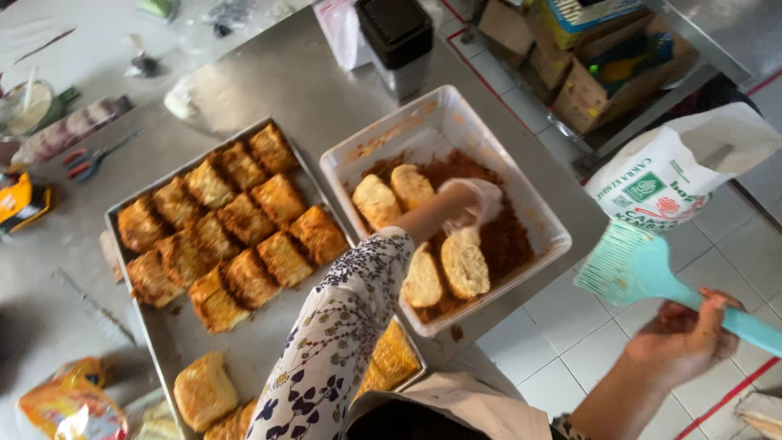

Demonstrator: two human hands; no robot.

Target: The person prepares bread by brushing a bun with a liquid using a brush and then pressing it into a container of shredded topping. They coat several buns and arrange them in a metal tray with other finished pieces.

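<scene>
Stainless steel worktop [309, 81], matte grey, carrying two containers side by side. White rectangular plastic tub [521, 204] at centre, holding reddish-brown crumb mixture [509, 236] and several pale bread pieces. Left hand [472, 204], gloved in thin translucent plastic, floral sleeve on forearm, reaching into tub; fingers curled down onto golden bread slice [464, 262], touching its upper edge; full grasp cannot be confirmed. Right hand [680, 338], bare, held off table edge over white tiled floor [570, 342], fingers clenched round handle of turquoise silicone pastry brush [631, 265], bristles pointing up-left. Metal baking tray [175, 334] just left of tub, filled with rows of crumb-coated golden bread squares [228, 220]. White printed bag [668, 175] at right. Red-handled scissors [90, 159] far left.
</scene>
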